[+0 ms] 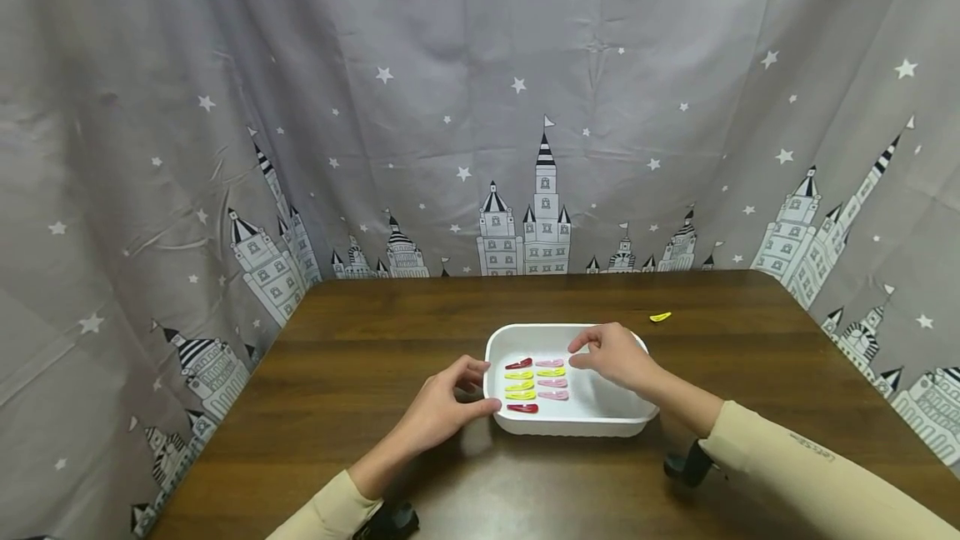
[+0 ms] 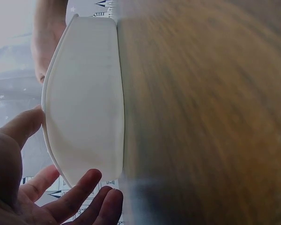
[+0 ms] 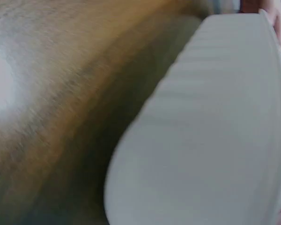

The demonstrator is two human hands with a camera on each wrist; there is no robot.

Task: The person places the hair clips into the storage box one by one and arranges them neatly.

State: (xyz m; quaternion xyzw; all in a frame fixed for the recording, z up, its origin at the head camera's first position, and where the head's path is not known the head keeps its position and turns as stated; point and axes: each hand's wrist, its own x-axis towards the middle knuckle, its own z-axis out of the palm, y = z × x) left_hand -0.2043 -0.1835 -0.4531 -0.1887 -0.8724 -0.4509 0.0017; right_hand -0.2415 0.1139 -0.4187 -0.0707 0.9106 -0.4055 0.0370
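A white tray [image 1: 600,426] holds two columns of snap hair clips. In the left column a dark red clip [image 1: 519,364] lies at the back, several yellow clips [image 1: 521,396] follow, and a red clip [image 1: 522,408] is at the front. The right column has three pink clips [image 1: 553,395] and one yellow clip [image 1: 551,372]. My left hand [image 1: 442,402] holds the tray's left end, thumb at the front corner and fingertips at the rim farther back. Over the tray, my right hand [image 1: 617,354] has thumb and forefinger apart beside the rearmost pink clip; nothing shows between them.
One yellow hair clip [image 1: 660,317] lies on the brown wooden table [image 1: 390,315], behind and right of the tray. A grey curtain [image 1: 420,132] printed with castles and stars hangs behind the table.
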